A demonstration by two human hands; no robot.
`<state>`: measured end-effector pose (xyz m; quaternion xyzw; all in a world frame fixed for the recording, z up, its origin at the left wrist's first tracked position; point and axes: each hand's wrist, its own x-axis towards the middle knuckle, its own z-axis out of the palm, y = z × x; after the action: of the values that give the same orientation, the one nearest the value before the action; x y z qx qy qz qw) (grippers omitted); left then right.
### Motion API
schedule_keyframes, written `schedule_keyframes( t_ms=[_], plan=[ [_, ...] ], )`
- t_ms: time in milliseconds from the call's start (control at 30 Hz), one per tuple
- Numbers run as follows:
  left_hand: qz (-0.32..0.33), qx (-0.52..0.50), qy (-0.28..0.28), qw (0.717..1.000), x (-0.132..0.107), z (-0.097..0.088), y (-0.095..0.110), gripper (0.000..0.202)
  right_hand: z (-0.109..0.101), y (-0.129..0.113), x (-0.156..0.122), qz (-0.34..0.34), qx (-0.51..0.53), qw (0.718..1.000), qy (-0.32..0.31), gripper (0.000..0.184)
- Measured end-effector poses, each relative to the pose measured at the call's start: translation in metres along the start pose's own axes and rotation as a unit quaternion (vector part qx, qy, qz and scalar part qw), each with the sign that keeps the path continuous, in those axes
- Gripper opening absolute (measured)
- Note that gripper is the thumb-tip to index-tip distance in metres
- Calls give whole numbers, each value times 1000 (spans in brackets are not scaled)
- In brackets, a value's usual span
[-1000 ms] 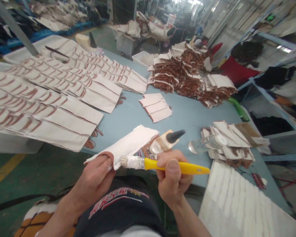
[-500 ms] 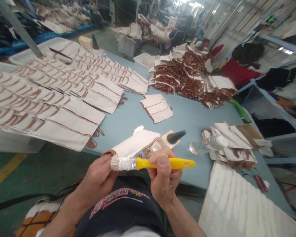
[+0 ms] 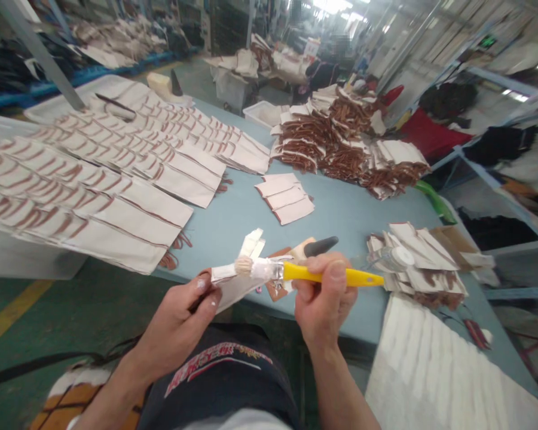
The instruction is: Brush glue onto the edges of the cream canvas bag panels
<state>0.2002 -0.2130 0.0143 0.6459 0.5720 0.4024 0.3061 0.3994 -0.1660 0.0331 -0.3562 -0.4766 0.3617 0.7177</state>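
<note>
My left hand (image 3: 186,316) pinches one end of a white fabric piece (image 3: 233,291) with a brown edge; white smears show on the thumb and a fingertip. My right hand (image 3: 325,292) grips a yellow-handled brush (image 3: 305,273), its bristles coated with white paste and lying at the piece's upper edge. Behind the brush, a block with a dark cone-shaped tip (image 3: 321,246) rests on the blue table (image 3: 341,209), partly hidden. Close by lies a small white strip (image 3: 252,242).
Overlapping rows of white pieces with brown edges (image 3: 116,209) cover the table's left. A small stack (image 3: 287,198) lies mid-table, with brown and white piles (image 3: 336,131) behind. At right are a clear bottle (image 3: 401,258), more pieces (image 3: 424,280) and white padded material (image 3: 430,364).
The brush and my right hand have moved right and slightly up. The fabric piece has turned in my left hand, and its upper edge now lies under the bristles.
</note>
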Motion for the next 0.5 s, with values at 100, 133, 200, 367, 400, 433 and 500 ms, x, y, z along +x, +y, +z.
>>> schedule_keyframes(
  t_ms=[100,133,200,367,400,433,500],
  plan=[
    [-50,-41,-16,998,-1,-3,3,31,-6,-1,-5,-2,-4,998,-66,43],
    [-61,-62,-24,996,-1,-4,5,30,-7,1,-8,-6,-4,996,-94,41],
    [-74,-104,-45,991,-1,-5,6,27,-6,8,-16,-23,-5,990,-137,35],
    [-124,-215,-63,967,-6,-5,3,25,2,17,-16,-114,-33,988,-100,30],
    [-135,-246,-62,958,-7,-4,1,26,2,16,-13,-142,-44,986,-72,30],
    [-144,-276,-64,948,-8,-4,0,28,2,15,-10,-169,-64,982,-55,29],
    [-156,-319,-73,932,-10,-3,-2,32,0,12,-5,-219,-131,964,-79,23]
  ],
)
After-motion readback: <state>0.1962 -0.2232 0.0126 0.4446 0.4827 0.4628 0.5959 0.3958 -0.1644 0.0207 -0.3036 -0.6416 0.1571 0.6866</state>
